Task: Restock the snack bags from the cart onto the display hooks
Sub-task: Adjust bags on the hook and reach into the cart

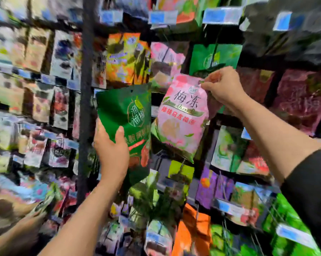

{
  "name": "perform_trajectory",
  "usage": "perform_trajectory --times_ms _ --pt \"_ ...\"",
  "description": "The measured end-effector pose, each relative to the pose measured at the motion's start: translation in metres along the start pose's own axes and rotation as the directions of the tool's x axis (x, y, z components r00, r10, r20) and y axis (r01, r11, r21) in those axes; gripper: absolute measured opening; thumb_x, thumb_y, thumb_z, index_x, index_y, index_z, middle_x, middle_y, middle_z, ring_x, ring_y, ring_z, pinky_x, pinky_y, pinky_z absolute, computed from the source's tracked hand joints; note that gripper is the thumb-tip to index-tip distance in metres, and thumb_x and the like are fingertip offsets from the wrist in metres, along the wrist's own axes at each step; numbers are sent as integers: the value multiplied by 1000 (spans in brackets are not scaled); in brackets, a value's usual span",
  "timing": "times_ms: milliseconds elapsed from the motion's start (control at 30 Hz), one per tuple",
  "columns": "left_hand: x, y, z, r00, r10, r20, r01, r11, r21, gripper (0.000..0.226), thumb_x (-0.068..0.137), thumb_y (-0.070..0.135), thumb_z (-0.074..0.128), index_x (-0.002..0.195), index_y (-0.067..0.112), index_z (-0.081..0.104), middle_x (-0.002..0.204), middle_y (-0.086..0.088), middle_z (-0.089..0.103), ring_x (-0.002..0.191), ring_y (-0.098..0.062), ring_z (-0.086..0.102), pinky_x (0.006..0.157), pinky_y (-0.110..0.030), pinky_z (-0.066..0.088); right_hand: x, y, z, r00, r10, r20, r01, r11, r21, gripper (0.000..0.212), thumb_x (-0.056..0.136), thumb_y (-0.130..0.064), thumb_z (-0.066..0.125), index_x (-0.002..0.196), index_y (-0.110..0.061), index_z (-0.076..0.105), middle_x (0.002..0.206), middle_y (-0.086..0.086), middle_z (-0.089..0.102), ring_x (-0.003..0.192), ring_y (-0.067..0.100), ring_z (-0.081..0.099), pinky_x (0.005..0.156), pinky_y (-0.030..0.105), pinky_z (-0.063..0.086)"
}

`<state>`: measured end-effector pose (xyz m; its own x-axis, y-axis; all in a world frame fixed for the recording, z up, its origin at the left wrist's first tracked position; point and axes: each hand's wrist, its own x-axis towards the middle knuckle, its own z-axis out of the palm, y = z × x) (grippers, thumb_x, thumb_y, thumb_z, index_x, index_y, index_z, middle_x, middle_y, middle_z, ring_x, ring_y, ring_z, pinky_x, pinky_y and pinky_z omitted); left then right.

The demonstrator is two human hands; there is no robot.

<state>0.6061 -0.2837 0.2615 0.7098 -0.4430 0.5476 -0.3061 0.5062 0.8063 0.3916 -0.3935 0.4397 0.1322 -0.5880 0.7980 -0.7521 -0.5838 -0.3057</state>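
Right hand (223, 87): grip pinched on the top edge of the pink snack bag (182, 115), thumb and fingers closed just beside the hang hole, bag dangling tilted in front of the display. Left hand (112, 150): grip wrapped round the lower half of the green snack bag (124, 117), thumb across the front, bag held upright and waiting. No cart in view.

Likely step: threading the pink bag onto a hook. Best done by keeping the pinch close to the hole so the top edge stays flat. Worth lining the hole up square with the hook tip, hard to make out here through the blur, then sliding straight back until the bag hangs free. Sensible target: the row where matching pink bags (165, 61) already hang, above and left of the held one, beside the hung green bags (214, 58). Green bag better kept clear, well to the left, so the pink one swings freely once released.
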Motion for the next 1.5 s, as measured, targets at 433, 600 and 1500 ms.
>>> perform_trajectory --times_ms 433,600,1500 --pt "86 30 38 975 215 47 -208 970 -122 42 82 14 57 125 14 53 119 -2 64 112 -20 60 99 -50 47 137 -40 59 994 18 -104 14 953 303 4 69 -14 74 71 -11 75 65 9 65 55 10 53 63 30 47" --pt "127 18 50 975 204 92 -187 969 -163 38 87 2 57 124 10 53 118 -2 64 111 -21 61 99 -50 48 179 -56 88 982 171 -84 -117 890 440 19 67 -8 76 55 -17 65 70 12 68 63 19 61 66 35 55" --pt "184 -26 87 961 172 215 -115 960 -254 30 90 -4 56 114 15 54 111 3 65 105 -15 63 96 -46 50 218 -41 130 917 268 -297 -204 952 230 31 71 -29 79 101 -25 74 109 0 71 102 22 65 83 28 52"
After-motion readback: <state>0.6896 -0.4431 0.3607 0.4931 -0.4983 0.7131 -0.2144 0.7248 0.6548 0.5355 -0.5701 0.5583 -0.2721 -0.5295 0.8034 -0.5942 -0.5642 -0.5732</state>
